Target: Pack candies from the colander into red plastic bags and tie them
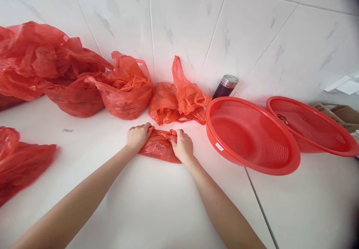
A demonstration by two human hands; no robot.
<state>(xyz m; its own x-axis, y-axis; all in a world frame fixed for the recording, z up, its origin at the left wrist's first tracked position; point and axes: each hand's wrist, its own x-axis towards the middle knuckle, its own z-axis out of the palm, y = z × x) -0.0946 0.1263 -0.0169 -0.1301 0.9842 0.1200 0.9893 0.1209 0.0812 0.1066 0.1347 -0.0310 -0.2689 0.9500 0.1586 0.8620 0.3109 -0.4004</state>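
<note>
Several things are laid out on the white tabletop [140, 204] around the marked bag [159, 151], a small, low red plastic bag with dark writing on its front. Far to its left, a loose red bag [22, 170] is partly cut off by the edge of the view. Beyond the marked bag to the left, a heap of red bags [42, 61] is piled up towards the tiled wall [185, 17], and beside it a rounded bag [126, 99] is seen, well filled.

The marked bag's upper left corner is pinched by the left hand [138, 137], its fingers curled closed; the gathered plastic at the upper right is gripped by the right hand [183, 146]. Just beyond the marked bag, a crumpled bag [164, 99] is set. The film looks thin, soft and rather slippery, and the contents, which cannot be identified, are probably light and shifting. It is best held by the bunched top at both sides, since thin plastic may be torn by a hard tug.

To the right of the marked bag, a near basket [244, 133] and a far basket [322, 133] are placed, with a dark flask [226, 87] seen behind the nearer one.
</note>
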